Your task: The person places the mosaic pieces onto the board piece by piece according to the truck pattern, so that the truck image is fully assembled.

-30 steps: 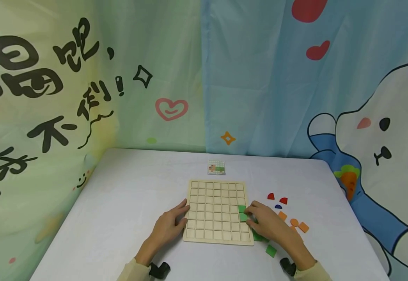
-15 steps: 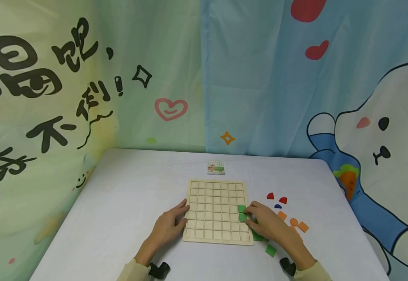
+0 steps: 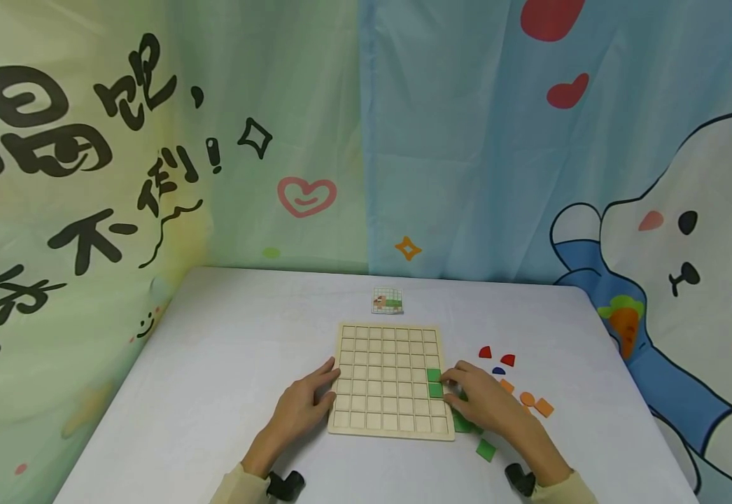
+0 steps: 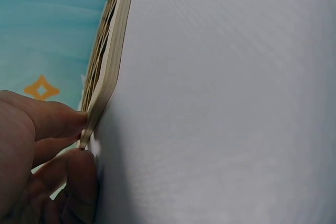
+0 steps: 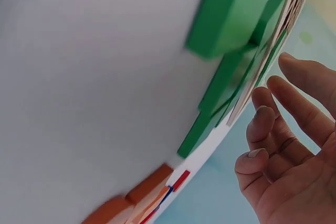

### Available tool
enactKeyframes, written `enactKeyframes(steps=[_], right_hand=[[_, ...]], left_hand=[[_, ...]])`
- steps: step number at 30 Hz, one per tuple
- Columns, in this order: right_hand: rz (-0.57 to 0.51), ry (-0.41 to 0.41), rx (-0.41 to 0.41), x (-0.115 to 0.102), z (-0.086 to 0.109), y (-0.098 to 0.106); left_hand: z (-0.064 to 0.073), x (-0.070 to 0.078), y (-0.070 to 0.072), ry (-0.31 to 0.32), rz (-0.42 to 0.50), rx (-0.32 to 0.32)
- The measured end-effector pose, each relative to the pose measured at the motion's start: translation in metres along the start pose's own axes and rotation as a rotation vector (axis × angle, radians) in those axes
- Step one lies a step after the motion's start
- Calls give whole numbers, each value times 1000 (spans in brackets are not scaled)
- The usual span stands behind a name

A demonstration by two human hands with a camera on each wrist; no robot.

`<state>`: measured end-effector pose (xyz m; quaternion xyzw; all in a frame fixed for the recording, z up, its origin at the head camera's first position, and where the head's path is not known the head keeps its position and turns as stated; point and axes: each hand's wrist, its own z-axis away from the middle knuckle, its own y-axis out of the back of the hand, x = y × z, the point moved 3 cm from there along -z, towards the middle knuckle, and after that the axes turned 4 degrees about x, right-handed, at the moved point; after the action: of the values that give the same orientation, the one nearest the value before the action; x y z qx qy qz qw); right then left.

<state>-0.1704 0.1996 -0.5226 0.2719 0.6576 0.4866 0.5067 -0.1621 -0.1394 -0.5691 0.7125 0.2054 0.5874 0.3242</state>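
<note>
A pale wooden grid board (image 3: 381, 385) lies on the white table. Two green squares (image 3: 435, 390) fill neighbouring cells by its right edge. The left hand (image 3: 303, 404) rests against the board's left side, its fingertips and thumb touching the edge at spaced points. Beside the right edge, right at the green squares, is the right hand (image 3: 482, 397). In the right wrist view its loosely bent fingers (image 5: 294, 98) hold nothing. More green pieces (image 3: 462, 422) lie beside the board, partly hidden under this hand, and a loose green square (image 3: 486, 449) lies nearer the front.
Behind the board lies a small picture card (image 3: 388, 300). To the right are red pieces (image 3: 508, 360), a blue half-round piece (image 3: 499, 371), an orange disc (image 3: 528, 399) and orange squares (image 3: 544, 408). Printed curtains (image 3: 441, 140) hang behind the table.
The right hand has drawn slightly right, off the two green squares, which now show more fully. The left hand stays at the board's edge.
</note>
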Motion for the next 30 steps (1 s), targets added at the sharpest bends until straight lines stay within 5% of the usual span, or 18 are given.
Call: enactKeyframes(steps=[30], right_hand=[[45,-120,-4,32,26,11]], left_hand=[[-1,2,-1,24,-7,-2]])
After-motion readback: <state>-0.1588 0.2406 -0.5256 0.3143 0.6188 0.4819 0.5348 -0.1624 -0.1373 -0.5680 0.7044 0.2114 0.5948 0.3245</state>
